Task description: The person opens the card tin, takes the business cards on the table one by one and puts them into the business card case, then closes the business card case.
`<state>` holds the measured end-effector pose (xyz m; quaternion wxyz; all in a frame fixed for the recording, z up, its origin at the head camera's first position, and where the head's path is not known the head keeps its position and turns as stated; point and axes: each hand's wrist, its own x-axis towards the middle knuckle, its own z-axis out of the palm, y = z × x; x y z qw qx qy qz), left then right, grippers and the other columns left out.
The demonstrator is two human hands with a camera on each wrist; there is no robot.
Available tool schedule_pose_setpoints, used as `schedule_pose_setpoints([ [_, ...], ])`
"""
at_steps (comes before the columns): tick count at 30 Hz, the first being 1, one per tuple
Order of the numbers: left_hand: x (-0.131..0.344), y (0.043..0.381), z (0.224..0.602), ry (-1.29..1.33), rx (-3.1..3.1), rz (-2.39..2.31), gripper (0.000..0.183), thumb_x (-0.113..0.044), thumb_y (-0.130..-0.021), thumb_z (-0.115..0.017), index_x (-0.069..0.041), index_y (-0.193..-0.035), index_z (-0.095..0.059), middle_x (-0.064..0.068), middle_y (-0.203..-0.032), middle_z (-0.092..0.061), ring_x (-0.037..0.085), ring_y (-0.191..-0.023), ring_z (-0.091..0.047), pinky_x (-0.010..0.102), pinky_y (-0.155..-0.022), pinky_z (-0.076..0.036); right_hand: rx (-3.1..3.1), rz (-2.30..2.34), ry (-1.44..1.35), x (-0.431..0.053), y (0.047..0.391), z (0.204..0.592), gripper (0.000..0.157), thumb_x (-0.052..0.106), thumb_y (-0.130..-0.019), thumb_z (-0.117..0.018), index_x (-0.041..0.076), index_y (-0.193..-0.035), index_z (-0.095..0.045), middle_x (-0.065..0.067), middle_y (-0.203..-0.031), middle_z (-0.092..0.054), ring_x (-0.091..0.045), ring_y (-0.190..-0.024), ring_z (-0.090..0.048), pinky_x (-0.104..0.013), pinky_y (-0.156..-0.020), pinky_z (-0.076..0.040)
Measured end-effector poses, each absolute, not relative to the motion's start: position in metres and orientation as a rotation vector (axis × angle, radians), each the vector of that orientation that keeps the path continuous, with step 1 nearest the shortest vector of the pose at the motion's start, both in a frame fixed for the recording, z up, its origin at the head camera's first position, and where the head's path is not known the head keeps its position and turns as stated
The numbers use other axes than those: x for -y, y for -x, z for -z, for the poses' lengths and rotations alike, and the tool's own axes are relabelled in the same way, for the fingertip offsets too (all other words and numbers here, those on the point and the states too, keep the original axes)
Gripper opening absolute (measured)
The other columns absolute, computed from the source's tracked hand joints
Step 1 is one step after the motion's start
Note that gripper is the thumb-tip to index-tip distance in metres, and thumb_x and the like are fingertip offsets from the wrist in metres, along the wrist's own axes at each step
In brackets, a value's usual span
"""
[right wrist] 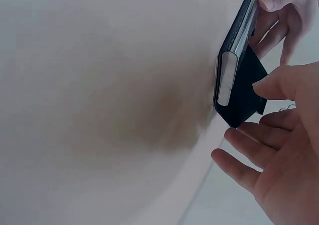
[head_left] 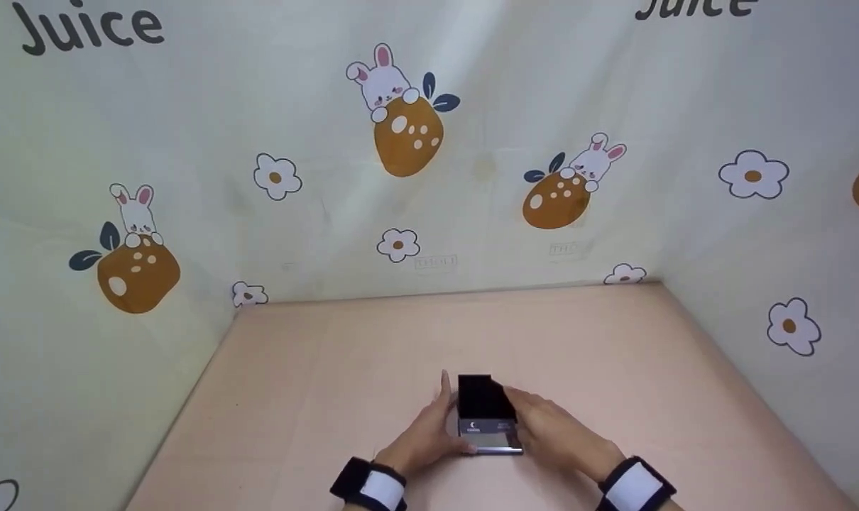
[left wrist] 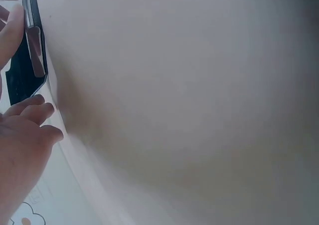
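A small black card case [head_left: 488,438] with a silvery metal edge and a raised black flap [head_left: 480,397] is held just in front of me, low over the table. My left hand [head_left: 429,433] grips its left side, the thumb on the near corner and one finger pointing up past the flap. On the right side my right hand [head_left: 554,429] pinches the flap between thumb and fingers. In the right wrist view, the right thumb [right wrist: 276,83] lies over the dark flap and the fingers spread behind it. What lies inside the case is hidden.
The pale pink table [head_left: 316,376] stretches around the hands. A printed cloth [head_left: 486,234] with rabbits, orange fruit and flowers rises along its back and both sides. A dark band with a white patch [head_left: 383,488] circles each wrist.
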<state>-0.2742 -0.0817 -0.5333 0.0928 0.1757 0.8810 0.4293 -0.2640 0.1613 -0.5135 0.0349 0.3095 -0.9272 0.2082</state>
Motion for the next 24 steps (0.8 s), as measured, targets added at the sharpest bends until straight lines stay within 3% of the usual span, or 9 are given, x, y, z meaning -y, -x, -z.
schedule_pose_setpoints([
  [9,0.086,0.272,0.528,-0.560,-2.588,-1.259,0.127,-0.013,-0.072,-0.088,0.002,-0.158,0.005,0.017,-0.157,-0.042,0.043,-0.149,-0.032,0.059,-0.123,-0.022,2.899,-0.616,-0.893,-0.162,0.258,0.509,0.058,0.006,-0.095,-0.057,-0.010,-0.148,-0.038,-0.030,-0.148,-0.048,-0.043,-0.135,-0.051,-0.057,-0.112,-0.043],
  [19,0.093,0.254,0.522,-0.575,-2.576,-1.151,0.127,-0.022,-0.073,-0.089,-0.001,-0.160,0.001,0.020,-0.160,-0.035,0.059,-0.145,-0.023,0.067,-0.121,-0.020,2.888,-0.578,-0.938,-0.165,0.242,0.512,0.056,0.007,-0.097,-0.057,-0.009,-0.148,-0.039,-0.028,-0.147,-0.049,-0.040,-0.133,-0.054,-0.053,-0.109,-0.047],
  [24,0.092,0.246,0.518,-0.562,-2.556,-1.087,0.123,-0.026,-0.072,-0.088,-0.008,-0.161,-0.005,0.017,-0.163,-0.030,0.060,-0.147,-0.014,0.068,-0.121,-0.016,2.879,-0.583,-0.973,-0.169,0.229,0.514,0.054,0.006,-0.098,-0.056,-0.008,-0.148,-0.040,-0.026,-0.148,-0.048,-0.038,-0.134,-0.053,-0.051,-0.108,-0.048],
])
